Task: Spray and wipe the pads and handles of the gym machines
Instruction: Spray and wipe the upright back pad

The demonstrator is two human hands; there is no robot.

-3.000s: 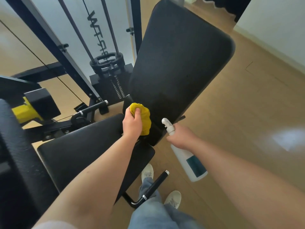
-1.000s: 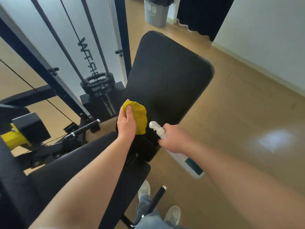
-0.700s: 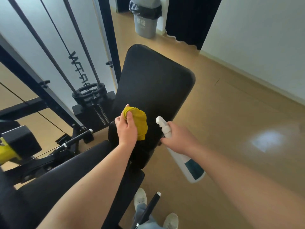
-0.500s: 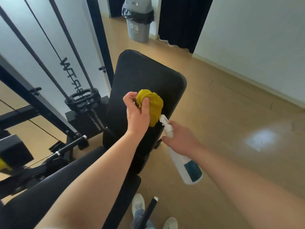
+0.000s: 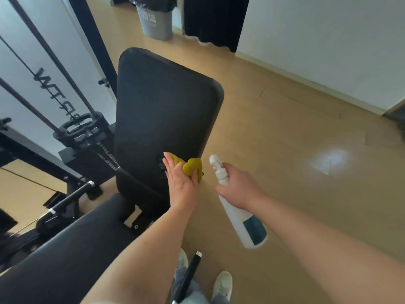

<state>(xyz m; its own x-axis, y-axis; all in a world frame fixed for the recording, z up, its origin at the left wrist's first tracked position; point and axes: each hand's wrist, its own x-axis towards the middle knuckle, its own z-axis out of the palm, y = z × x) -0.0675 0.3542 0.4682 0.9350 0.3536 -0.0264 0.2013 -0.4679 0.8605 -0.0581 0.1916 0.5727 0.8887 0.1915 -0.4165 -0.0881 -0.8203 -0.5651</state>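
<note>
Left hand point(image 5: 183, 183) presses a bunched yellow cloth point(image 5: 192, 168) against the lower right corner of the black back pad point(image 5: 162, 110); fingers lie fairly flat, thumb hooked round the cloth, so I log it as gripping the cloth. Right hand point(image 5: 237, 186) is closed round the neck of the white spray bottle point(image 5: 241, 213), just right of the pad's edge and apart from it. Bottle is tilted, nozzle up and toward the pad, base down toward me. Its wall is opaque with a dark teal label; I cannot tell how much liquid it holds.

Grey bin point(image 5: 156, 20) stands at the far wall with a black liner folded over its rim; contents not visible. Seat pad point(image 5: 72, 249) runs along lower left.

Against half a second ago: the cloth has dropped from the middle of the back pad to its bottom right corner. The bottle hand has barely shifted. View has tipped, so the bin now sits nearer the top edge.
</note>
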